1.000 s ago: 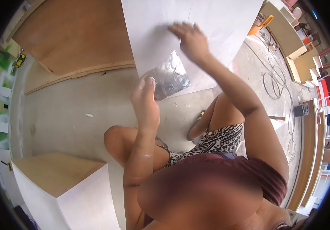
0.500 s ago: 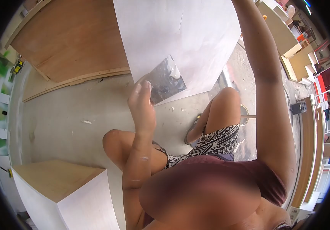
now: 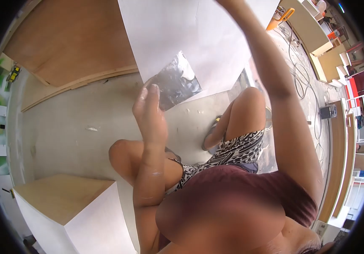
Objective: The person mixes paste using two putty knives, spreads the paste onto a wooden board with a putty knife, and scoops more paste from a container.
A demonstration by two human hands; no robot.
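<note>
My left hand (image 3: 150, 114) is closed on a flat metal putty plate (image 3: 171, 89), gripping it along its lower left edge. A thick smear of white putty (image 3: 182, 67) lies on the plate's upper part. Behind the plate stands a large white panel (image 3: 215, 46) with a thin line running down its upper part. My right arm (image 3: 275, 72) is raised along the right of the panel. Its hand lies past the top edge of the view, so its fingers and anything in them are hidden.
A brown wooden board (image 3: 72, 46) stands at the upper left. A white-sided box (image 3: 67, 199) with a bare wood top is at the lower left. On the right are a cable (image 3: 302, 80), a dark container (image 3: 328, 111) and an orange-handled object (image 3: 281, 19).
My right forearm has swung left at the top, uncovering the cable and the orange-handled object. My left hand and the plate sit slightly higher and further left in the view.
</note>
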